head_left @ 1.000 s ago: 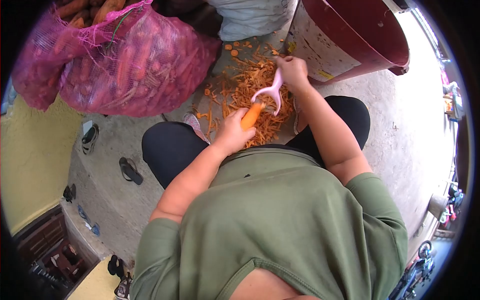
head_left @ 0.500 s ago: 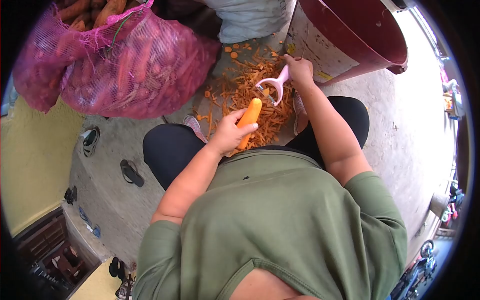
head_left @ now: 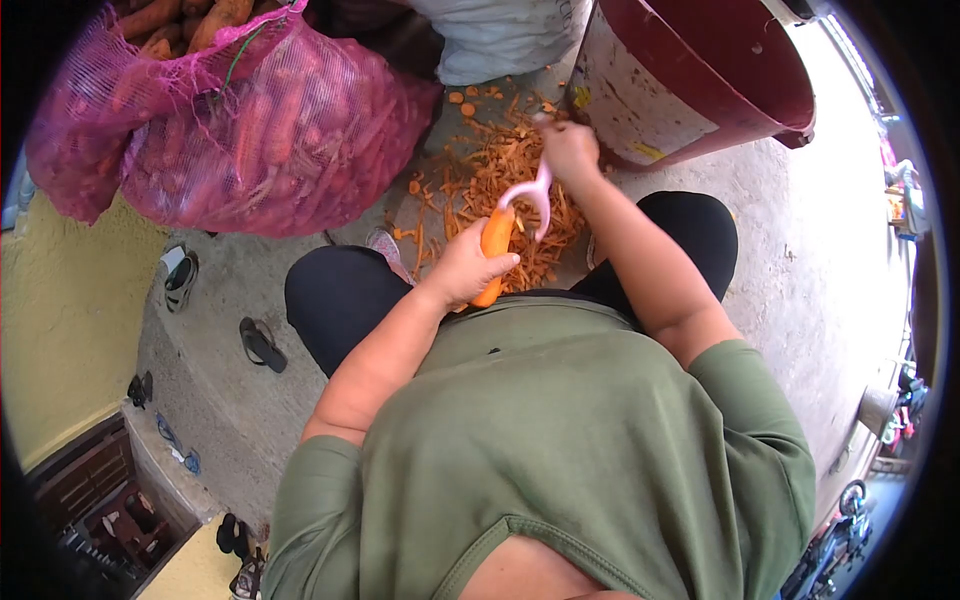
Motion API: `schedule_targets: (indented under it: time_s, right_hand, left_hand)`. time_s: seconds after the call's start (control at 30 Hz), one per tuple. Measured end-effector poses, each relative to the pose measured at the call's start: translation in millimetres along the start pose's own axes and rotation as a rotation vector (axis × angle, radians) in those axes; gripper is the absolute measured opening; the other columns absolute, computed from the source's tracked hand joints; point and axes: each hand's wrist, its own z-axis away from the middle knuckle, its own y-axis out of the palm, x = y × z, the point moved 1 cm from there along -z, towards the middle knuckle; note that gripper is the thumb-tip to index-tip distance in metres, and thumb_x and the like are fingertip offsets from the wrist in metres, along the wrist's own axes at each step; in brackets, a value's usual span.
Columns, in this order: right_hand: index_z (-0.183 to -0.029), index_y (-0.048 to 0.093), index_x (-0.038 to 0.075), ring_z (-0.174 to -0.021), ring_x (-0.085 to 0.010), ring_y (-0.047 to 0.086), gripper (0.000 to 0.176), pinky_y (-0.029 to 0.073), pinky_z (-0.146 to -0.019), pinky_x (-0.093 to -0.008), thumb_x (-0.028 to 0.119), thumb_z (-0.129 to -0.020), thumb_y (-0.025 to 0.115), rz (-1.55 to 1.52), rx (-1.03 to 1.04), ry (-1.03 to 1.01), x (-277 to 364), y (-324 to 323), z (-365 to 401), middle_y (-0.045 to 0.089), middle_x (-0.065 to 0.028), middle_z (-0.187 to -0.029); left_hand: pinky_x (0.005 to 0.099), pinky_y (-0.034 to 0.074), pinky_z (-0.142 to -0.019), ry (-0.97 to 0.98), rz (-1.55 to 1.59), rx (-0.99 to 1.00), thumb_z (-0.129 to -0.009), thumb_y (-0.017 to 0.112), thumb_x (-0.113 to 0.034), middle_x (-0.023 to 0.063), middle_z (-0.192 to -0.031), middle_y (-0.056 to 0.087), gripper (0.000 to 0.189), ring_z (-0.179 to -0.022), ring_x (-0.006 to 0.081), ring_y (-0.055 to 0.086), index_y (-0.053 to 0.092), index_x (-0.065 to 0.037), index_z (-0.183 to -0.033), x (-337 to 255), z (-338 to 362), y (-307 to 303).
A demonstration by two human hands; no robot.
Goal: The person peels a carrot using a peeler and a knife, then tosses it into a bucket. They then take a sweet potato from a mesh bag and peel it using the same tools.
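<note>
An orange carrot (head_left: 495,243), its skin peeled off where it shows, is wrapped in the fingers of my left hand (head_left: 464,266) above my lap. My right hand (head_left: 572,155) is closed round the handle of a pink Y-shaped peeler (head_left: 541,187). The peeler's head is at the carrot's far end, seemingly touching it; the blade itself is blurred. Beneath both hands, a heap of carrot peelings (head_left: 510,150) covers the floor between my feet.
A pink mesh sack (head_left: 270,140) full of unpeeled carrots stands at the far left. Behind the peelings is a white sack (head_left: 505,40). A large red bucket (head_left: 660,90) stands at the right. Loose sandals (head_left: 262,346) lie on the concrete floor.
My right hand has moved left and towards me, bringing the peeler from beyond the carrot onto its far end. My left hand still holds the carrot, now tilted slightly more upright.
</note>
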Motion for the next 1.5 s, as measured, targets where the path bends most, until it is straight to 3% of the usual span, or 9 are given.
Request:
schedule_targets:
  time_s: [0.1,0.3,0.47,0.6,0.73,0.9,1.0,1.2,1.5]
  right_hand:
    - [-0.081,0.062,0.001,-0.077,-0.0271,0.059,0.041,0.043,-0.074,-0.0326,0.041,-0.075,0.054,-0.242,-0.081,0.222,-21,-9,-38,0.061,-0.0141,-0.070]
    - [-0.079,0.061,-0.001,-0.069,-0.0265,0.059,0.041,0.045,-0.065,-0.0316,0.040,-0.074,0.055,-0.047,-0.114,0.029,-9,7,-15,0.060,-0.0160,-0.070]
    - [-0.073,0.058,-0.006,-0.056,-0.0169,0.054,0.044,0.042,-0.056,-0.0288,0.038,-0.073,0.059,-0.511,-0.002,0.031,-19,18,-21,0.056,-0.0119,-0.059]
    - [-0.071,0.058,-0.003,-0.050,-0.0152,0.046,0.035,0.039,-0.051,-0.0289,0.032,-0.073,0.061,-0.053,-0.188,-0.055,-29,12,-33,0.053,-0.0061,-0.058]
    - [-0.075,0.058,-0.004,-0.056,-0.0140,0.046,0.034,0.039,-0.053,-0.0286,0.029,-0.072,0.064,-0.559,-0.035,0.102,-23,16,-25,0.054,-0.0071,-0.064]
    - [-0.077,0.061,-0.002,-0.055,-0.0158,0.053,0.042,0.042,-0.056,-0.0298,0.039,-0.072,0.059,-0.005,-0.265,-0.083,-33,6,-30,0.057,-0.0105,-0.062]
    - [-0.076,0.062,-0.001,-0.067,-0.0214,0.060,0.044,0.045,-0.064,-0.0316,0.042,-0.070,0.058,-0.166,-0.005,0.018,-30,-3,-32,0.061,-0.0138,-0.070]
    - [-0.077,0.061,0.002,-0.072,-0.0295,0.057,0.037,0.044,-0.068,-0.0349,0.038,-0.069,0.058,0.532,0.681,-0.567,20,-2,50,0.058,-0.0167,-0.073]
    - [-0.062,0.052,-0.003,-0.056,-0.0265,0.049,0.041,0.041,-0.058,-0.0346,0.036,-0.070,0.060,0.466,0.801,-0.593,16,7,58,0.047,-0.0176,-0.053]
  left_hand:
    - [0.0254,0.043,-0.066,-0.052,0.101,0.049,-0.071,0.058,-0.006,0.0029,-0.079,0.050,0.034,-0.070,0.0115,0.051,0.043,-0.001,-0.102,-2,1,-2]
    - [0.0261,0.044,-0.056,-0.115,0.294,0.191,-0.065,0.056,-0.004,0.0045,-0.070,0.049,0.026,-0.059,0.0135,0.051,0.044,-0.004,-0.089,-11,2,-1]
    - [0.0256,0.044,-0.056,-0.139,0.422,0.280,-0.063,0.057,-0.007,0.0047,-0.068,0.048,0.024,-0.057,0.0138,0.050,0.043,-0.005,-0.082,-14,2,-1]
    - [0.0254,0.045,-0.056,-0.138,0.407,0.311,-0.065,0.058,-0.008,0.0039,-0.069,0.048,0.023,-0.059,0.0128,0.052,0.044,-0.005,-0.082,-13,0,-3]
    - [0.0257,0.047,-0.057,-0.114,0.305,0.186,-0.071,0.060,-0.011,0.0026,-0.073,0.049,0.023,-0.063,0.0116,0.054,0.046,-0.004,-0.088,-12,1,-4]
    - [0.0257,0.047,-0.060,-0.123,0.315,0.199,-0.076,0.060,-0.014,0.0019,-0.078,0.050,0.027,-0.068,0.0114,0.055,0.046,-0.003,-0.096,-10,-1,-4]
    - [0.0238,0.045,-0.060,-0.063,0.273,0.097,-0.075,0.060,-0.014,0.0020,-0.078,0.051,0.029,-0.067,0.0104,0.054,0.046,-0.003,-0.098,-9,0,-8]
    - [0.0308,0.043,-0.060,0.152,-0.625,-0.417,-0.068,0.065,-0.022,0.0100,-0.069,0.055,0.035,-0.063,0.0208,0.054,0.049,-0.001,-0.091,-10,-11,-33]
    - [0.0340,0.042,-0.066,0.183,-0.671,-0.499,-0.065,0.064,-0.022,0.0174,-0.077,0.057,0.036,-0.072,0.0292,0.056,0.051,0.001,-0.089,-3,-15,-39]
